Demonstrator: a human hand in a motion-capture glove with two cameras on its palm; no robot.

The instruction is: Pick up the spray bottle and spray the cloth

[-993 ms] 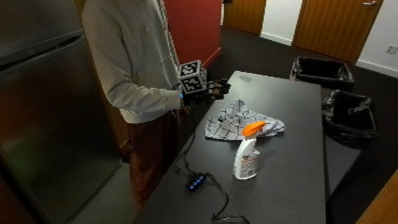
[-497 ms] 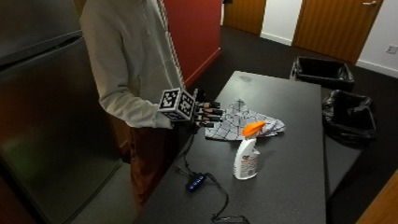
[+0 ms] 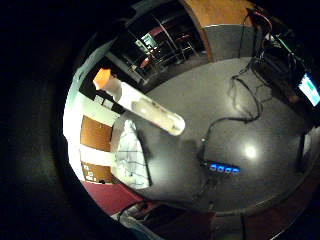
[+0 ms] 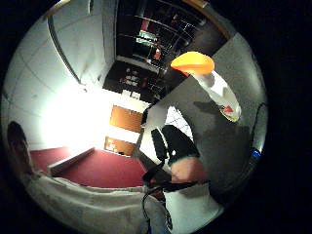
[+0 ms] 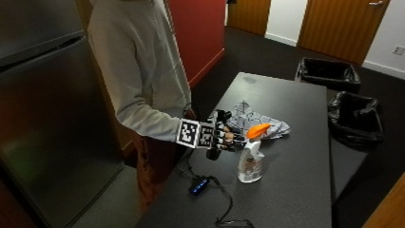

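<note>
Red wall (image 5: 196, 28), steel fridge (image 5: 44, 118), wooden doors (image 5: 342, 23).

Dim room, glare on table (image 3: 250, 150)

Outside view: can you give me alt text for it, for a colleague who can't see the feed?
A person at a dark table reaches their gloved right hand toward an upright spray bottle with an orange nozzle, not yet gripping it. A checked cloth lies crumpled just beyond the bottle.

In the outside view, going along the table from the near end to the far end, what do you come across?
Blue-lit power strip → spray bottle with its orange trigger head, the gloved right hand beside it → checked cloth.
</note>
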